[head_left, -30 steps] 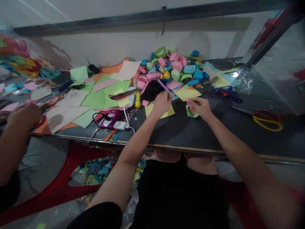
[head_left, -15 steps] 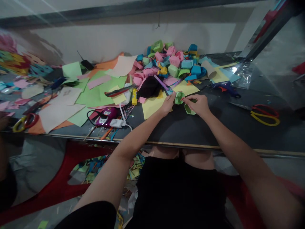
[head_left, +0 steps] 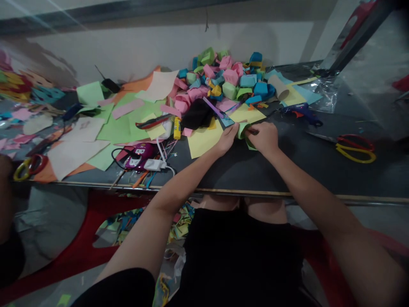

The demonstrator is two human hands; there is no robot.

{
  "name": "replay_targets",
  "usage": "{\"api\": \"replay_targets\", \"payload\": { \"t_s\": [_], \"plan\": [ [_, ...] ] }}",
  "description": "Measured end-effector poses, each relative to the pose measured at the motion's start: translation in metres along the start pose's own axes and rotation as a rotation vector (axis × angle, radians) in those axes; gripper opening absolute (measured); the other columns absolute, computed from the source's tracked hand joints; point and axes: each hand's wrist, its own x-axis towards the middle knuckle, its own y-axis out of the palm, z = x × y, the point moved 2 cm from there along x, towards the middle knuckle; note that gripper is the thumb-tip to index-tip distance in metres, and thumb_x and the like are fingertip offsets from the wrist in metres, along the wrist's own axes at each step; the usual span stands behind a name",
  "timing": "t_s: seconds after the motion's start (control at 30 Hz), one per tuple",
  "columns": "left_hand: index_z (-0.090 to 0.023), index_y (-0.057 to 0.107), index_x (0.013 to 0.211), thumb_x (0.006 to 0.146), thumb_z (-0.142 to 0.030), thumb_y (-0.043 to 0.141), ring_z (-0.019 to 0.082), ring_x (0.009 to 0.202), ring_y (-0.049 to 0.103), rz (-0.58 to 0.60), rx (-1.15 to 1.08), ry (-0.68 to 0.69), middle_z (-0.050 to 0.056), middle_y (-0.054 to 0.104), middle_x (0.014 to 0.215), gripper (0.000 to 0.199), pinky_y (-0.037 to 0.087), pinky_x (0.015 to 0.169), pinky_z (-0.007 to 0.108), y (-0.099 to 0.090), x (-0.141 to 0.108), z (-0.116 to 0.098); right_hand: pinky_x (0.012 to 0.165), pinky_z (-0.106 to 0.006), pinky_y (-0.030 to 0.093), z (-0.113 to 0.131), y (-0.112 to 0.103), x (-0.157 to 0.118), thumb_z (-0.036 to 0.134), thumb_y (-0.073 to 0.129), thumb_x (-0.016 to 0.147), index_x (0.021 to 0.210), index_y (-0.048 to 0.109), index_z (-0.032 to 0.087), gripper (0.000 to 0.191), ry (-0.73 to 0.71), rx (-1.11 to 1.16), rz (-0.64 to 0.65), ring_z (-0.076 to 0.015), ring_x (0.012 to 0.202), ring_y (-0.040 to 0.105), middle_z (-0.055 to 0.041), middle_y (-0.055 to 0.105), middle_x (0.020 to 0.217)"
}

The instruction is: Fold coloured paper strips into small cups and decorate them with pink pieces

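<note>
A small folded piece of green paper (head_left: pixel 243 130) is between my two hands, above the dark table. My left hand (head_left: pixel 227 138) pinches its left side. Fingers closed, my right hand (head_left: pixel 266 135) grips the paper's right side, and part of the green paper hangs below those fingers. Just left of my left hand lies a yellow sheet (head_left: pixel 204 140). Behind the hands, purple-handled scissors (head_left: pixel 213 106) rest beside a black cloth-like thing (head_left: pixel 197 113).
Folded colored paper pieces (head_left: pixel 230 76) are heaped at the back. Red-and-yellow scissors (head_left: pixel 355 148) and a blue glue gun (head_left: pixel 302 111) lie right. Left are a purple power adapter (head_left: pixel 140 155), a yellow glue stick (head_left: pixel 177 128) and paper sheets. Another person's arm (head_left: pixel 5 200) shows far left.
My right hand has closed in on the green paper, covering more of it, and the paper's hanging part shows less. The view has shifted slightly.
</note>
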Motion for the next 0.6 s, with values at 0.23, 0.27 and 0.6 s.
{"api": "replay_targets", "payload": {
  "t_s": [0.23,0.27,0.6],
  "plan": [
    [-0.020,0.064,0.140,0.101,-0.069,0.034,0.026,0.142,0.054,0.027,-0.195,-0.155,0.011,0.065,0.143,0.069,0.039,0.121,0.044,0.003,-0.004,-0.014,0.087,-0.046,0.046,0.005,-0.002,-0.003,0.031,0.065,0.083,0.070,0.071,0.020,0.017,0.089,-0.181,-0.021,-0.0291,0.085,0.066,-0.0081,0.071,0.073],
    [-0.020,0.064,0.140,0.102,-0.066,0.035,0.026,0.143,0.052,0.022,-0.223,-0.191,0.009,0.064,0.145,0.066,0.037,0.122,0.044,0.003,-0.005,-0.018,0.087,-0.047,0.047,0.005,-0.003,-0.003,0.031,0.065,0.082,0.072,0.070,0.020,0.015,0.090,-0.188,-0.056,-0.0300,0.086,0.066,-0.0084,0.071,0.075],
    [-0.022,0.064,0.140,0.106,-0.051,0.036,0.028,0.145,0.051,-0.036,-0.323,-0.313,0.006,0.061,0.149,0.052,0.037,0.123,0.048,0.005,-0.008,-0.026,0.098,-0.051,0.050,0.000,0.002,0.002,0.018,0.061,0.077,0.137,0.054,0.023,0.061,-0.169,0.026,-0.088,-0.0320,0.107,0.065,-0.0094,0.073,0.114]
  ]
}}
